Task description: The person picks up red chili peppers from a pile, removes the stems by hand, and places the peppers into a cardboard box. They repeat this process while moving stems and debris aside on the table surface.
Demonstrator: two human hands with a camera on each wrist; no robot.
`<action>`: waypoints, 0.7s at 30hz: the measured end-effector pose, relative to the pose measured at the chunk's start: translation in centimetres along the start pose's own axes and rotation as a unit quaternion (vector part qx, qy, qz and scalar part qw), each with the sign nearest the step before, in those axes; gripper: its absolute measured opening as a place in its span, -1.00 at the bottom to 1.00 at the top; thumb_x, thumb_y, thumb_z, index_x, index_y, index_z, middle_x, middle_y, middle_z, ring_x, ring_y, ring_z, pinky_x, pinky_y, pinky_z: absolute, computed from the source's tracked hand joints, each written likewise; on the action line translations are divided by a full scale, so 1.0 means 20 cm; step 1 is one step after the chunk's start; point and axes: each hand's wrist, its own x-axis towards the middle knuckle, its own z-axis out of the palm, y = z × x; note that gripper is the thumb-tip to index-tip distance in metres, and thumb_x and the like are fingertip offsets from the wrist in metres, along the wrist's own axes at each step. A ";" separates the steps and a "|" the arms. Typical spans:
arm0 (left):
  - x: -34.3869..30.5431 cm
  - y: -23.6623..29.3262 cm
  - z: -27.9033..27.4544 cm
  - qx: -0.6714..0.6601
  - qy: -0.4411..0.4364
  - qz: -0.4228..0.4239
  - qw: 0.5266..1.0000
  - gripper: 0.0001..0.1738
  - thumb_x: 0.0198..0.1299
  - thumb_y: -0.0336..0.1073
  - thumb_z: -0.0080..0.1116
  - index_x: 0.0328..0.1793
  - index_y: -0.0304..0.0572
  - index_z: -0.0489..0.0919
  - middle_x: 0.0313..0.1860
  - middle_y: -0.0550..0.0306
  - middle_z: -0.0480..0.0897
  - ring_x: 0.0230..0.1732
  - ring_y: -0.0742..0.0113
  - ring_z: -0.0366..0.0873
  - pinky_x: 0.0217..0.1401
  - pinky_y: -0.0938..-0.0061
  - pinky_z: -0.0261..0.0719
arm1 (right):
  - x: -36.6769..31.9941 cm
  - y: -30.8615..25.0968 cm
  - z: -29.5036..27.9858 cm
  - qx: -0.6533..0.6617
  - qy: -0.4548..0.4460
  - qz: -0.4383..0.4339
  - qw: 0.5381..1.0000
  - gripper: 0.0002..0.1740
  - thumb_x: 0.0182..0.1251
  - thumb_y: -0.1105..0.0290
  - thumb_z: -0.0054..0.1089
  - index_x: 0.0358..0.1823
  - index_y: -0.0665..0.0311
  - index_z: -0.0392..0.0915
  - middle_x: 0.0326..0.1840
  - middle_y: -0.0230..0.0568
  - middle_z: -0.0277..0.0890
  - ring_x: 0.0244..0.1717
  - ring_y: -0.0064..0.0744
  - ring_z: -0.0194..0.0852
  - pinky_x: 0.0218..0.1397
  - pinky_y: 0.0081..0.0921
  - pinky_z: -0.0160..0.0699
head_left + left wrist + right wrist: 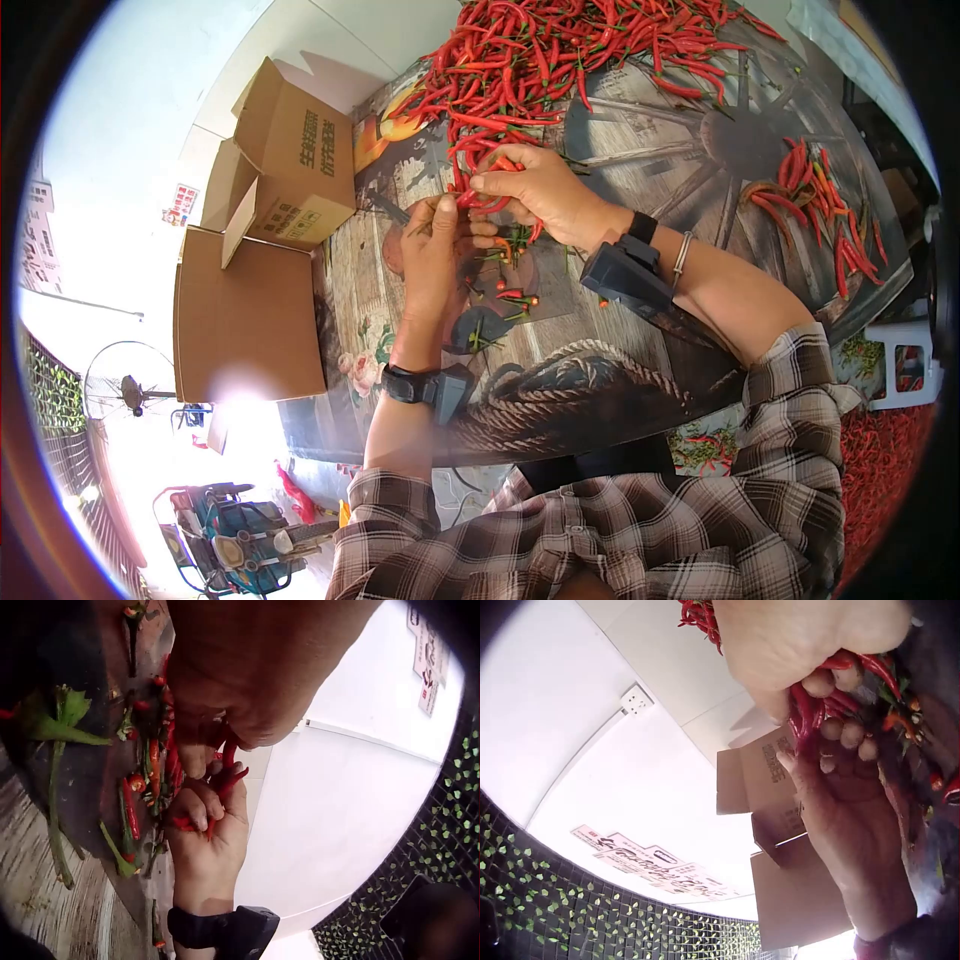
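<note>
Both hands meet above the table, close to the lower edge of a large pile of red chili peppers. My right hand grips several red chilies in its curled fingers, with tips and ends poking out. Thumb and fingers of my left hand pinch a red chili right beside them; its palm faces up in the right wrist view. Below the hands lie green stems and short red chili pieces on the printed tabletop. Part of the left fingers is hidden behind the right hand in the left wrist view.
Open cardboard boxes stand at the table's left edge. A smaller heap of chilies lies on the right. Beyond the table are a white stool and many red chilies on the floor.
</note>
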 end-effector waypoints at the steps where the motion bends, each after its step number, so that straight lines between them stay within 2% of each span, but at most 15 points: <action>1: 0.00 0.00 0.00 0.000 0.008 -0.003 1.000 -0.63 0.40 -0.11 -0.05 -0.03 -0.36 0.42 -0.28 -0.06 0.60 -0.35 0.26 0.62 -0.33 0.46 0.65 | 0.00 -0.01 0.00 0.009 -0.010 0.010 1.000 -0.81 0.26 0.32 0.25 -0.23 0.24 0.49 -0.49 -0.48 0.44 -0.73 -0.79 0.09 -0.70 -0.73 0.00; 6: 0.02 0.00 -0.07 -0.010 0.036 -0.002 0.999 -0.61 0.42 -0.08 -0.09 -0.13 -0.36 0.45 -0.40 -0.06 0.62 -0.51 0.28 0.60 -0.48 0.51 0.58 | 0.02 -0.03 -0.02 0.012 -0.011 -0.008 1.000 -0.80 0.28 0.35 0.20 -0.14 0.28 0.50 -0.40 -0.45 0.47 -0.71 -0.81 0.06 -0.68 -0.73 0.00; 8: 0.02 -0.01 -0.08 0.035 0.057 -0.005 0.998 -0.61 0.42 -0.08 -0.08 -0.21 -0.32 0.49 -0.48 0.02 0.61 -0.61 0.38 0.54 -0.59 0.60 0.46 | 0.03 -0.04 -0.03 -0.026 0.024 -0.042 0.998 -0.79 0.30 0.39 0.14 -0.08 0.28 0.52 -0.33 -0.47 0.49 -0.66 -0.83 0.14 -0.68 -0.75 0.05; 9: 0.02 -0.01 -0.09 0.035 0.057 -0.005 0.998 -0.61 0.42 -0.08 -0.08 -0.21 -0.32 0.49 -0.48 0.02 0.61 -0.61 0.38 0.54 -0.59 0.60 0.46 | 0.03 -0.04 -0.02 -0.026 0.023 -0.042 0.999 -0.79 0.30 0.39 0.14 -0.08 0.28 0.52 -0.33 -0.47 0.49 -0.66 -0.83 0.14 -0.68 -0.75 0.05; 11: 0.03 -0.03 -0.12 0.144 0.038 0.029 0.988 -0.64 0.42 -0.10 -0.07 -0.26 -0.26 0.50 -0.55 0.16 0.57 -0.65 0.54 0.43 -0.64 0.67 0.31 | 0.03 -0.04 0.00 -0.252 0.041 -0.173 0.951 -0.76 0.25 0.45 0.12 -0.06 0.31 0.53 -0.31 -0.40 0.53 -0.53 -0.63 0.37 -0.55 -0.62 0.30; 12: 0.02 -0.02 -0.11 0.144 0.038 0.029 0.988 -0.64 0.42 -0.10 -0.07 -0.26 -0.26 0.50 -0.55 0.16 0.57 -0.65 0.54 0.43 -0.64 0.67 0.31 | 0.03 -0.02 0.01 -0.252 0.041 -0.173 0.951 -0.76 0.25 0.45 0.12 -0.06 0.31 0.53 -0.31 -0.40 0.53 -0.53 -0.63 0.37 -0.55 -0.62 0.30; 14: 0.01 0.00 -0.10 0.204 0.041 0.047 0.977 -0.58 0.42 -0.07 -0.06 -0.41 -0.21 0.50 -0.62 0.28 0.47 -0.67 0.63 0.30 -0.66 0.67 0.19 | 0.04 0.04 0.03 -0.391 0.042 -0.359 0.847 -0.72 0.17 0.47 0.13 -0.07 0.37 0.52 -0.29 -0.22 0.55 -0.33 -0.35 0.51 -0.30 -0.44 0.46; 15: 0.01 0.01 -0.08 0.205 0.040 0.047 0.977 -0.58 0.42 -0.07 -0.06 -0.41 -0.21 0.50 -0.62 0.28 0.47 -0.67 0.63 0.30 -0.66 0.67 0.19 | 0.02 0.04 0.03 -0.390 0.043 -0.359 0.847 -0.72 0.17 0.47 0.13 -0.07 0.37 0.52 -0.29 -0.22 0.55 -0.33 -0.35 0.51 -0.30 -0.44 0.46; 17: 0.00 0.01 -0.06 0.220 0.026 0.100 0.970 -0.62 0.42 -0.10 -0.05 -0.36 -0.23 0.50 -0.62 0.34 0.42 -0.64 0.68 0.23 -0.62 0.72 0.13 | 0.00 0.03 0.04 -0.473 -0.027 -0.264 0.840 -0.68 0.11 0.45 0.16 -0.08 0.41 0.51 -0.29 -0.05 0.53 -0.20 -0.18 0.52 -0.14 -0.31 0.44; 18: -0.01 0.02 -0.05 0.220 0.026 0.100 0.970 -0.62 0.42 -0.10 -0.05 -0.36 -0.23 0.50 -0.62 0.34 0.42 -0.64 0.68 0.23 -0.62 0.72 0.13 | -0.01 0.03 0.05 -0.467 -0.042 -0.227 0.854 -0.74 0.12 0.40 0.18 -0.19 0.40 0.53 -0.41 -0.04 0.50 -0.32 -0.24 0.51 -0.27 -0.34 0.42; 19: -0.02 0.03 -0.04 0.210 0.019 0.090 0.973 -0.66 0.41 -0.13 -0.04 -0.31 -0.23 0.50 -0.60 0.35 0.43 -0.63 0.68 0.22 -0.60 0.73 0.14 | -0.01 0.03 0.05 -0.467 -0.042 -0.227 0.854 -0.74 0.12 0.40 0.18 -0.19 0.40 0.53 -0.41 -0.04 0.50 -0.32 -0.24 0.51 -0.27 -0.34 0.42; 21: -0.02 0.02 -0.03 0.200 0.013 0.080 0.977 -0.70 0.41 -0.15 -0.03 -0.26 -0.24 0.51 -0.58 0.36 0.43 -0.61 0.69 0.22 -0.58 0.74 0.15 | -0.03 0.02 0.05 -0.406 -0.057 -0.172 0.896 -0.80 0.10 0.39 0.16 -0.44 0.43 0.45 -0.52 0.12 0.44 -0.43 0.03 0.49 -0.34 -0.19 0.38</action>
